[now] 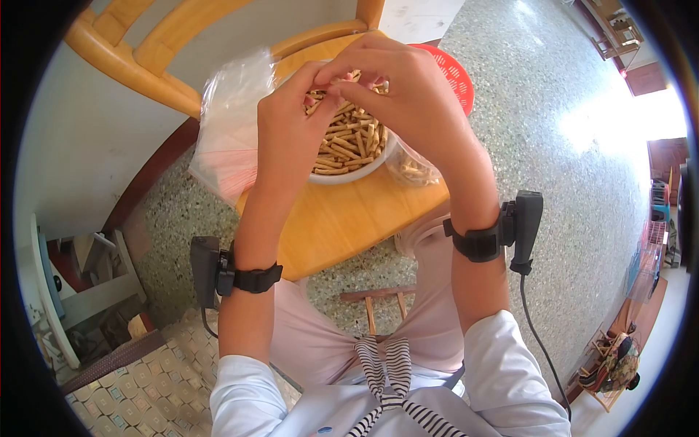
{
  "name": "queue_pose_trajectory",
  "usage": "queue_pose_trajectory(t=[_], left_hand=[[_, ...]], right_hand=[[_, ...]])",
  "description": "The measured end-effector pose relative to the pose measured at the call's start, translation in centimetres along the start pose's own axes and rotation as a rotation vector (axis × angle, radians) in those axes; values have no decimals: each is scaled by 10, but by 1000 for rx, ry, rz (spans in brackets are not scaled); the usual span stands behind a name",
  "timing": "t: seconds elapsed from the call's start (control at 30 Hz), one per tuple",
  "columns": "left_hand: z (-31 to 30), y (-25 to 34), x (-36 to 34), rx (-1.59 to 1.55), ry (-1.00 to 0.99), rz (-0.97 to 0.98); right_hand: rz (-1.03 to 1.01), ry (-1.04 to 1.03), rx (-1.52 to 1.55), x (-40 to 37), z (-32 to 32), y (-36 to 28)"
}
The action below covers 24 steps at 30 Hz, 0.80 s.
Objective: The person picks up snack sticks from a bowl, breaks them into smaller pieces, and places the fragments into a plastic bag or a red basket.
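A white bowl [346, 177] full of short brown sticks [349, 142] stands on the wooden chair seat [328, 222]. Above the bowl my left hand [295, 109] and my right hand [389, 76] meet at the fingertips. The fingers of both hands are bent and pinched together; anything between them is too small or hidden to name. To the left of the bowl lies a clear plastic bag [233, 124]. Another clear bag [411, 166] with brown pieces inside rests at the bowl's right side. Part of a red perforated basket [455, 76] shows behind my right hand.
The chair's wooden backrest [138, 58] rises at the upper left. Below it stands a white shelf [102, 298] beside a patterned cushion [138, 386]. Speckled floor [524, 131] extends to the right, with furniture at the far edge. Cables hang from both wrist straps.
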State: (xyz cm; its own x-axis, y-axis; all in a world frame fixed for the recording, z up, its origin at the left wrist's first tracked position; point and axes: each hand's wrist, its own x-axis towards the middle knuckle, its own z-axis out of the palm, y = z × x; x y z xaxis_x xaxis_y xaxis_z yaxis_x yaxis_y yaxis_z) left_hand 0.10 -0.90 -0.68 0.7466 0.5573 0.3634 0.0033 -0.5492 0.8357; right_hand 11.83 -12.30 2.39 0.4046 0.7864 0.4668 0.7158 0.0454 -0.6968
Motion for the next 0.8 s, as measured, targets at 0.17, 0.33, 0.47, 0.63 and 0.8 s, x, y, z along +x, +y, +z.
queue_pose_trajectory(t=[0.17, 0.33, 0.47, 0.63, 0.8], left_hand=[[-2, 0, 1, -57, 8, -48], [-9, 7, 4, 77, 29, -30], [-9, 0, 6, -157, 15, 112], [-1, 5, 1, -289, -132, 132], [17, 19, -8, -428, -159, 41]], right_hand=[[105, 38, -86, 1, -11, -1], [217, -51, -189, -2, -19, 5], [128, -104, -146, -6, -9, 12], [187, -283, -29, -13, -21, 18], [238, -214, -373, -35, -56, 33]])
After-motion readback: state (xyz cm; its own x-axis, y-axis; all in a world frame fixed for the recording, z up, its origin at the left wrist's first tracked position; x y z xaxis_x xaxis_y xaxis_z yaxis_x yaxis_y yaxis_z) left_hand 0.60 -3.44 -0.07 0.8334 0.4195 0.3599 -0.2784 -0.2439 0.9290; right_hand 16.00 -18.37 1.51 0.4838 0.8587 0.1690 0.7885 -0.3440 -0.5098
